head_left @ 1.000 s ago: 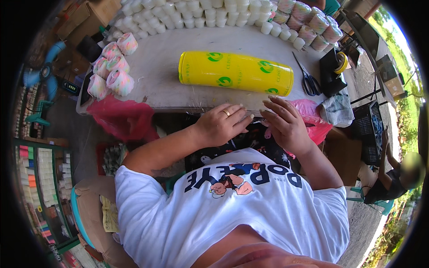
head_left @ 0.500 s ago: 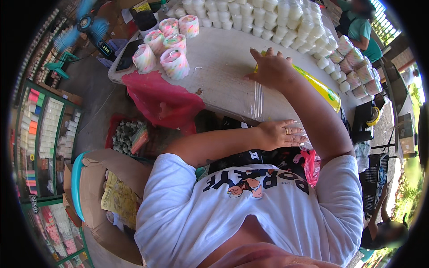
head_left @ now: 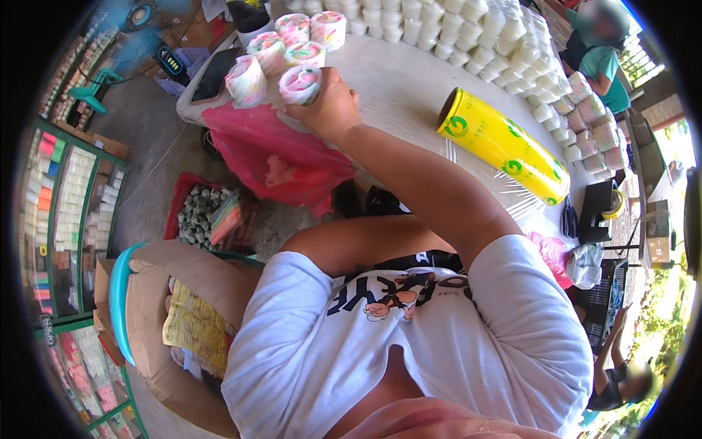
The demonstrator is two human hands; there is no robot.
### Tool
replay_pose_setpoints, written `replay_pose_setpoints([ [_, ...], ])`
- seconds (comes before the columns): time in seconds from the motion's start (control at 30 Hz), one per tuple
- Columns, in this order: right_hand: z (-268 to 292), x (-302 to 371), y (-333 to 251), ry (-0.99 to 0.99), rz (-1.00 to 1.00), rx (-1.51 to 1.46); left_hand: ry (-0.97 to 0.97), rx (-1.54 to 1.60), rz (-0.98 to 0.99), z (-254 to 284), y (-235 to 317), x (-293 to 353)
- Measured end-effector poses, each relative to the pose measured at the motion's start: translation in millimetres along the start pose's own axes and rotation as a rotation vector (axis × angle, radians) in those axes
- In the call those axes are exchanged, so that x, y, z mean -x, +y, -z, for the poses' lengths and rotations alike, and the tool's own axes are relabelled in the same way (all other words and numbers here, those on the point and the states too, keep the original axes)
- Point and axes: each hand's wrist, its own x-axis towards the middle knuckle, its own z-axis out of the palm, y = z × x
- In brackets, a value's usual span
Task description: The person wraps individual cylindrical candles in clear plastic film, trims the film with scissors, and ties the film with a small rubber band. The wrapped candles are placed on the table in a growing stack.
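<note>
Reaching across to the table's left side, my right hand (head_left: 329,106) has its fingers wrapped round a pastel-speckled cylinder (head_left: 300,85), the nearest of a small group. Several others like it, such as the upright pastel cylinder (head_left: 247,80) to its left, stand close by. My left forearm (head_left: 358,241) runs to the right beneath my right arm, which hides the left hand completely. On the right part of the table lies a yellow cling wrap roll (head_left: 508,150). Clear film (head_left: 518,194) stretches from the roll toward the near table edge.
Stacked white cylinders (head_left: 468,36) line the table's far side, with wrapped pastel stacks (head_left: 596,124) at the right. A dark phone (head_left: 216,75) lies at the left corner. Red plastic sheeting (head_left: 278,157) hangs off the edge. A cardboard box (head_left: 153,293) stands left; another person (head_left: 599,62) is far right.
My right hand has left the yellow roll and moved left onto the pastel cylinder. The left hand, visible before, is now behind my right arm. The roll now shows fully.
</note>
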Motion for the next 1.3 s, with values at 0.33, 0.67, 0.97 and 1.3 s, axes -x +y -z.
replay_pose_setpoints([
  [0.33, 233, 184, 55, 0.095, 0.232, 0.012, 0.411, -0.661, -0.457, 18, 29, 23],
  [0.67, 254, 217, 133, 0.18, 0.464, 0.468, 0.635, -0.946, -0.675, 29, 36, 36],
  [0.97, 263, 247, 146, 0.292, 0.578, 0.428, 0.732, -1.135, -0.371, 42, 12, 104],
  [1.3, 281, 266, 143, 0.21, 0.417, 0.527, 0.91, -1.065, -0.346, 48, 63, 53],
])
